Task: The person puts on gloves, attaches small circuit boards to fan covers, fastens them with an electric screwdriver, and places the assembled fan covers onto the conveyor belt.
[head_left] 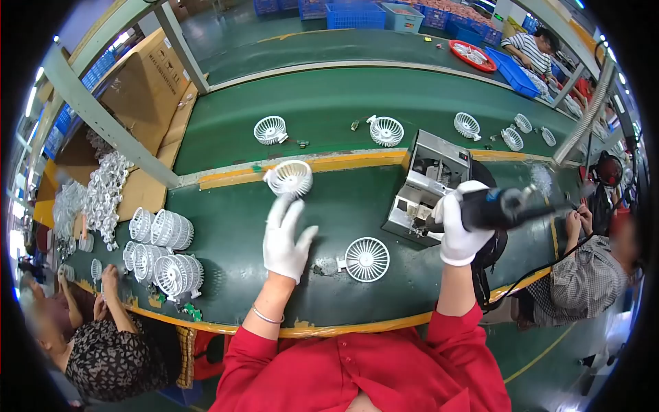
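Note:
My left hand [283, 244], in a white glove, reaches forward with fingers stretched out and thumb apart. Just beyond its fingertips is a white round fan cage [291, 178], slightly blurred; I cannot tell whether the fingertips touch it. My right hand [461, 226], also gloved, is closed around a black electric screwdriver [489, 209] beside a metal fixture [419, 196]. Another white fan cage [367, 259] lies flat on the green bench [329, 302] between my hands.
Stacked fan cages [171, 230] stand at the left. A green conveyor belt [322, 103] behind the bench carries several more cages. A cardboard box [154, 75] and metal posts [103, 117] border the left. Co-workers sit at left [110, 350], right [576, 281] and far right.

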Demonstrator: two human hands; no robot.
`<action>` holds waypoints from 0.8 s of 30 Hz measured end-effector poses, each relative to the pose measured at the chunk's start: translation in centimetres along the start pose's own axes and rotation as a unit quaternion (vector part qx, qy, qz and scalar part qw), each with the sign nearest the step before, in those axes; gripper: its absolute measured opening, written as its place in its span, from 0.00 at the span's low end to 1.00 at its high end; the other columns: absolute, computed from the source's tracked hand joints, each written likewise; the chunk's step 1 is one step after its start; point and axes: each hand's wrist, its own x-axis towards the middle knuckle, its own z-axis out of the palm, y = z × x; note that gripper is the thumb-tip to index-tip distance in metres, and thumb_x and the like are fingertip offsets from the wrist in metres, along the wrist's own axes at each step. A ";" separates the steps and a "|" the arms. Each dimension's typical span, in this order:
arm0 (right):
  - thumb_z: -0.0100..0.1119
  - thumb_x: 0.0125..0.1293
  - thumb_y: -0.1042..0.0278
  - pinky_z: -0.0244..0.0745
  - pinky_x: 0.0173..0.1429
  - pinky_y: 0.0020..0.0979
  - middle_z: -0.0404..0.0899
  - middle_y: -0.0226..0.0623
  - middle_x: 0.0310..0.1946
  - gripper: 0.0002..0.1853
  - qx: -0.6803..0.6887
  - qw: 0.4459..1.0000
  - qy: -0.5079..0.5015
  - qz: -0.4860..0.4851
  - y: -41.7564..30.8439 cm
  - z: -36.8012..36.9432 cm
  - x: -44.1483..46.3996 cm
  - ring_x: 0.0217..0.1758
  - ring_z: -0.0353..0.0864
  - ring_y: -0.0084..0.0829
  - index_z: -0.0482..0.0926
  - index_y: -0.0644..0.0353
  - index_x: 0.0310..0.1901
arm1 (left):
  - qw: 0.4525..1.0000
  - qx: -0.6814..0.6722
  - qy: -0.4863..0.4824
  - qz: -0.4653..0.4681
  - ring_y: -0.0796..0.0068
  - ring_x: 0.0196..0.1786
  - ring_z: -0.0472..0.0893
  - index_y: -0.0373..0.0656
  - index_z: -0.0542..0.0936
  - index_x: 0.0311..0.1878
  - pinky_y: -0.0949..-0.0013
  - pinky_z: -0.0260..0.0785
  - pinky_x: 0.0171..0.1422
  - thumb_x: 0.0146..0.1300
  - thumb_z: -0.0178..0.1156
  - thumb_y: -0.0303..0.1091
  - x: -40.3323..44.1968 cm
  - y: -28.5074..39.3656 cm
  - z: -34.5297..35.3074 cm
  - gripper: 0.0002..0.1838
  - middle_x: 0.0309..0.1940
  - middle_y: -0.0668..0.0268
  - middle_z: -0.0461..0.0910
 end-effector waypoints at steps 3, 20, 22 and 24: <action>0.63 0.48 0.92 0.75 0.44 0.27 0.76 0.33 0.40 0.25 0.025 0.998 -0.011 0.048 1.8 -0.8 -0.6 0.38 0.76 0.21 0.69 0.61 0.47 | 0.986 -0.080 -0.134 0.054 0.63 0.44 0.81 0.45 0.83 0.38 0.65 0.75 0.49 0.51 0.67 0.29 -2.3 1.0 1.4 0.10 0.36 0.63 0.82; 0.68 0.50 0.83 0.73 0.33 0.24 0.77 0.29 0.25 0.15 0.076 0.969 -0.134 0.192 1.6 3.9 -5.9 0.27 0.77 0.18 0.75 0.65 0.39 | 0.919 0.028 -0.342 0.193 0.59 0.40 0.77 0.43 0.81 0.26 0.59 0.70 0.47 0.50 0.66 0.45 -4.7 2.1 3.9 0.14 0.32 0.62 0.77; 0.69 0.50 0.82 0.74 0.33 0.24 0.78 0.29 0.25 0.15 0.063 0.970 -0.155 0.175 1.9 4.1 -6.0 0.27 0.77 0.18 0.75 0.64 0.39 | 0.920 0.024 -0.342 0.193 0.58 0.40 0.77 0.42 0.81 0.26 0.59 0.70 0.47 0.50 0.66 0.45 -4.9 1.9 4.0 0.14 0.31 0.61 0.77; 0.70 0.50 0.80 0.74 0.33 0.25 0.78 0.29 0.24 0.14 0.057 0.965 -0.193 0.166 2.0 4.0 -5.8 0.26 0.77 0.19 0.75 0.64 0.37 | 0.921 0.016 -0.338 0.194 0.58 0.40 0.77 0.42 0.81 0.26 0.59 0.70 0.47 0.50 0.66 0.45 -4.8 1.9 4.1 0.14 0.31 0.61 0.77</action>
